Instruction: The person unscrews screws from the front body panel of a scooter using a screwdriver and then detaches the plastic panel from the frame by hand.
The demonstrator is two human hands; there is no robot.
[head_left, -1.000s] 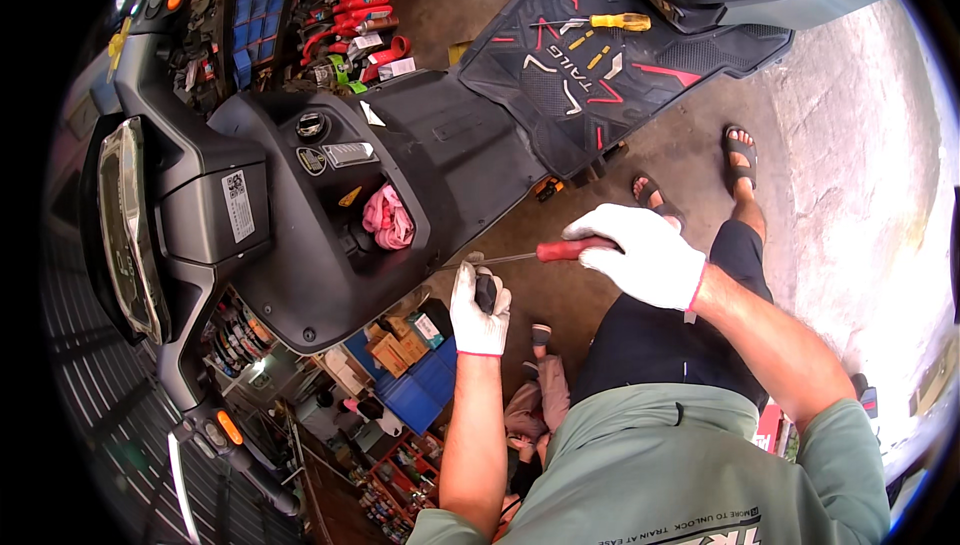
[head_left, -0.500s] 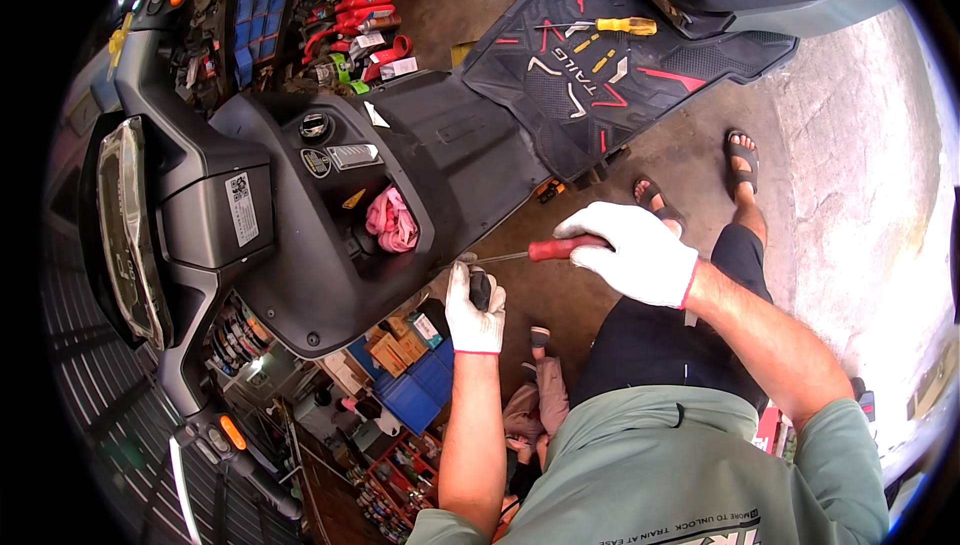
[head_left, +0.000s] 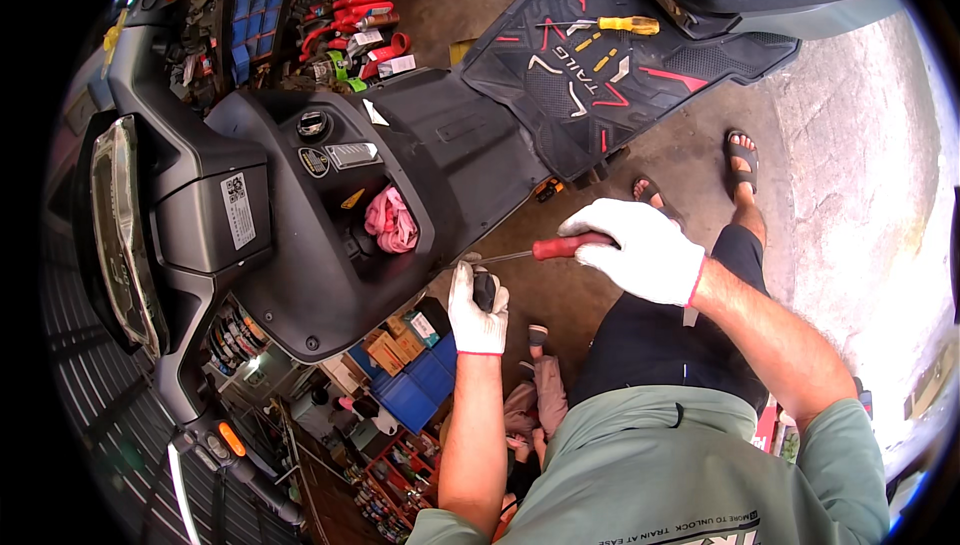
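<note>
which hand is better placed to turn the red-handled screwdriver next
Probably the right: the right hand grips the red-handled screwdriver by its handle, while the left hand is occupied with a black object near the shaft's far end, close to the scooter.

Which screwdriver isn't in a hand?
The yellow-handled screwdriver, lying on the scooter's black floor mat; the red-handled screwdriver is gripped in the right hand.

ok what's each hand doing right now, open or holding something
Left hand: closed around a black object, kind unclear.
Right hand: closed, holding a red-handled screwdriver.
</note>
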